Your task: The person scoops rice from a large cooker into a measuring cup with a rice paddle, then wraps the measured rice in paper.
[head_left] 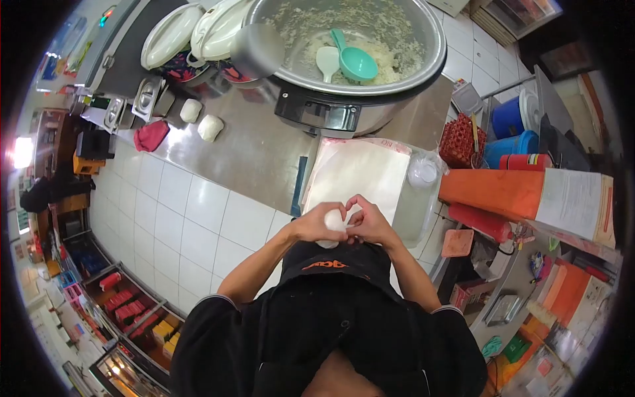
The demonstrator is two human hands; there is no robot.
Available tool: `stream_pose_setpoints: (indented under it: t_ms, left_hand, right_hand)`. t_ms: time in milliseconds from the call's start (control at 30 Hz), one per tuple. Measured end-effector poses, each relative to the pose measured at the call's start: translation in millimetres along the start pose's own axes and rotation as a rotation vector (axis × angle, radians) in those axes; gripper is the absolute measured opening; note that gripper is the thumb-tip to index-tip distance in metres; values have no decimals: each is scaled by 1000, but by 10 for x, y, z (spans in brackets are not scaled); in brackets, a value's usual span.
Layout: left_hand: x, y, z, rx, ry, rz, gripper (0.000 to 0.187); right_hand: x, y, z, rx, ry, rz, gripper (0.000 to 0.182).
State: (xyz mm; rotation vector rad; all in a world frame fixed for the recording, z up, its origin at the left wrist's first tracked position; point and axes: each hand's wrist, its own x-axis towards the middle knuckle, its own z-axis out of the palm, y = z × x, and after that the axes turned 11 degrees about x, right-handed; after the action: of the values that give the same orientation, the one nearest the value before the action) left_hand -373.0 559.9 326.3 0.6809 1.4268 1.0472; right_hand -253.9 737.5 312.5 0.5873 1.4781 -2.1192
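My left hand [319,223] is wrapped round a white rounded bundle [335,221], held close to my apron. Its size and colour resemble two white bundles [191,110] lying on the steel counter; what is inside cannot be made out. My right hand [369,223] meets the left one, its fingers curled and pinching at a pale edge of the held bundle. Just beyond both hands lies a stack of white paper sheets [357,173] with red print along its far edge. Beside the stack, clear plastic cups [422,172] sit in a plastic bag.
A large rice cooker [324,112] stands open behind the paper, with rice, a white rice paddle [327,63] and a green ladle [358,64] inside. Lidded pots [170,40], steel containers [149,97] and a red cloth [151,136] are at left. A red basket [461,141] stands right.
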Motion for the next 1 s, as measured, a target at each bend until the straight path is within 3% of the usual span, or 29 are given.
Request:
stream_pose_setpoints:
  t_ms: [33, 100, 133, 200, 233, 267, 300, 333, 367, 433, 500, 533, 600, 667, 800, 867, 933, 967, 1000]
  left_hand:
    - [32, -93, -6, 98, -46, 71, 37]
    - [32, -190, 107, 127, -49, 94, 38]
    - [30, -212, 121, 158, -70, 120, 39]
    - [18, -207, 17, 254, -12, 50, 44]
    - [-15, -219, -29, 338, 2, -15, 48]
    - [-68, -275, -94, 480, 153, -41, 54]
    - [-100, -372, -219, 623, 306, -64, 61]
    - [-175, -575, -689, 671, 505, -246, 69]
    - [-255, -666, -981, 762, 670, -291, 72]
    - [-432, -680, -1566, 751, 849, -424, 80]
    - [-450, -1149, -2141, 1139, 989, -264, 83]
    - [-502, -1107, -2165, 1129, 991, -261, 83]
    - [-573, -858, -2252, 1271, 1326, -137, 86]
    - [-629, -841, -2208, 1222, 1400, -90, 93]
    - [-656, -1259, -2046, 854, 1491, -125, 65]
    - [-598, -1343, -2061, 732, 1600, -56, 52]
    - [-576, -1223, -2117, 723, 1637, -14, 50]
    - [-537, -1089, -2058, 712, 1611, 13, 50]
    - [-520, -912, -2022, 717, 1685, 29, 46]
  right_hand:
    - [40, -2, -17, -12, -13, -2, 59]
    - [138, 58, -15, -635, 141, -266, 77]
    - [173, 47, -12, -642, 107, -282, 77]
    - [234, -50, 23, -850, 242, -529, 93]
    - [218, -140, 71, -892, 247, -560, 76]
    - [245, -117, 96, -894, 227, -565, 76]
    - [279, -91, 87, -869, 254, -549, 63]
    - [376, -167, 86, -854, 279, -545, 52]
    - [260, -435, 260, -784, 324, -549, 33]
    - [226, -611, 363, -736, 319, -542, 32]
    - [176, -704, 427, -690, 319, -520, 31]
    - [170, -763, 434, -733, 266, -534, 27]
    - [133, -1019, 448, -796, 216, -558, 24]
    - [-50, -1457, 542, -749, 202, -679, 15]
    - [-237, -2377, 445, -737, 445, -985, 14]
    - [-172, -2915, 394, -882, 611, -851, 17]
    - [177, -3360, 159, -1088, 539, -779, 23]
    - [475, -3489, -33, -1196, 440, -828, 17]
    - [818, -3569, -288, -1384, 400, -700, 11]
